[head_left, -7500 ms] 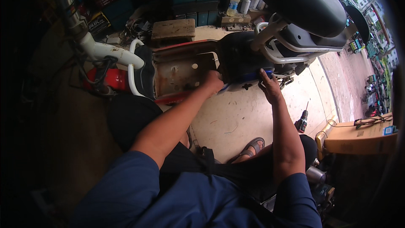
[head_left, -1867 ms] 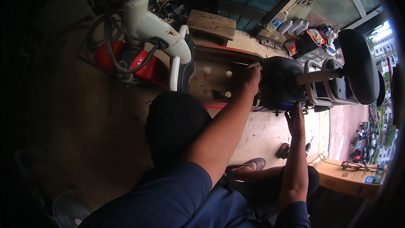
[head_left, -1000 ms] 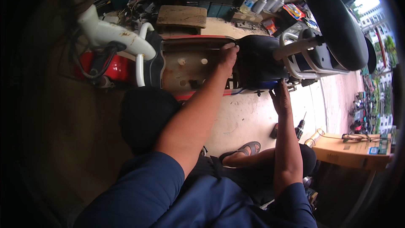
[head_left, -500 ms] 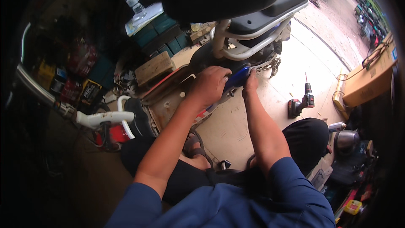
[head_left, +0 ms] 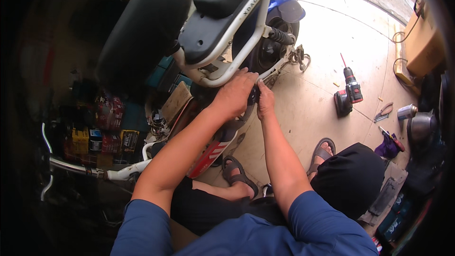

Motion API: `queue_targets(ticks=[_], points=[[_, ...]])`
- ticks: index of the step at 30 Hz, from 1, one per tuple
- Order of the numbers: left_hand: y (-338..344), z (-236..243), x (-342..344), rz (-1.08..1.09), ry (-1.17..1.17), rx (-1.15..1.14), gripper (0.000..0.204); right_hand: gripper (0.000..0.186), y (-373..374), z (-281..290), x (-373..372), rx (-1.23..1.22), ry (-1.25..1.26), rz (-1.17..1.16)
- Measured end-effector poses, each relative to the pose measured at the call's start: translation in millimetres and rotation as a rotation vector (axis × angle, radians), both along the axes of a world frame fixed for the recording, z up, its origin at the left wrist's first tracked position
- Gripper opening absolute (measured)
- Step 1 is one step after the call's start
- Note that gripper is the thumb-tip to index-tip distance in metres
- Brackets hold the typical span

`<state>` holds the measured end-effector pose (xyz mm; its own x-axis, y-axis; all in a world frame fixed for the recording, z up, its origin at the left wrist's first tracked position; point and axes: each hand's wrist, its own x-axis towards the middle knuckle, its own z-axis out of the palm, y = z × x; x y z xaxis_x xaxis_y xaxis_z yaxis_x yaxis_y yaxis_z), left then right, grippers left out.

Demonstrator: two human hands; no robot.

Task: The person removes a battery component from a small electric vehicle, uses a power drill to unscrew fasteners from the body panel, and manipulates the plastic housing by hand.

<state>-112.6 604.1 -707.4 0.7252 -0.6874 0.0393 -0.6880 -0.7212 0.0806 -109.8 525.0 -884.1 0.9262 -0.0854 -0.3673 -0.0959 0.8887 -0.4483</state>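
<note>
An electric scooter stands in front of me, with a black seat (head_left: 204, 38) above a white tubular frame (head_left: 244, 57). Below that frame, my left hand (head_left: 235, 94) bends its fingers over a dark side trim (head_left: 255, 96) of the scooter. Close beside it, my right hand (head_left: 266, 100) is closed against the outer edge of the same trim, its thumb up. My fingers hide much of what they grip. Past my hands are the rear wheel (head_left: 270, 47), a black spring shock absorber (head_left: 280, 36) and a blue rear fender (head_left: 284, 1). A red-and-white lower panel (head_left: 213, 154) runs toward my foot.
A cordless drill (head_left: 350, 90) with a long bit lies on the tiled floor to the right. Beyond it are pliers (head_left: 384, 112), a spray can (head_left: 407, 112) and a purple cloth (head_left: 388, 148). A cardboard box (head_left: 429, 40) stands far right. White handlebars (head_left: 125, 171) reach out at left.
My view has turned and shifted, so the scooter's rear wheel and the pliers now show. Both hands stay together at the scooter's side; the blue piece seen between them earlier no longer shows there.
</note>
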Motion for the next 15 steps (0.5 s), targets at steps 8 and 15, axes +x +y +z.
queue_targets(ticks=[8, 15], points=[[-7.3, -13.9, 34.7, 0.188, 0.156, -0.071, 0.043, 0.020, -19.7, -11.7, 3.4, 0.124, -0.065, 0.105], [-13.9, -38.7, 53.5, 0.241, 0.030, -0.164, 0.028, 0.025, -26.9, -8.5, 3.0, 0.112, -0.077, 0.160]])
